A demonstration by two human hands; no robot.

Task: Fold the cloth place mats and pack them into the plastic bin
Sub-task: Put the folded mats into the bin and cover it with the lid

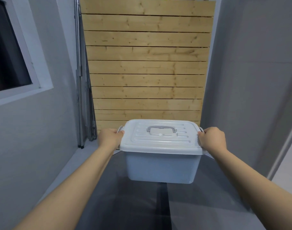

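Observation:
A white plastic bin (161, 166) with its lid (160, 138) on sits at the far end of a dark glass table (133, 205). A grey carry handle (161, 130) lies flat in the lid's middle. My left hand (108, 137) grips the bin's left side latch, fingers curled at the lid's edge. At the opposite side, my right hand (211, 138) grips the right latch the same way. No cloth place mat is in view; the closed lid and cloudy walls hide the bin's inside.
A wooden slatted panel (146, 63) stands against the wall right behind the bin. Folded metal poles (82, 97) lean in the left corner. Grey walls close in on both sides, with a dark window (7, 55) at left.

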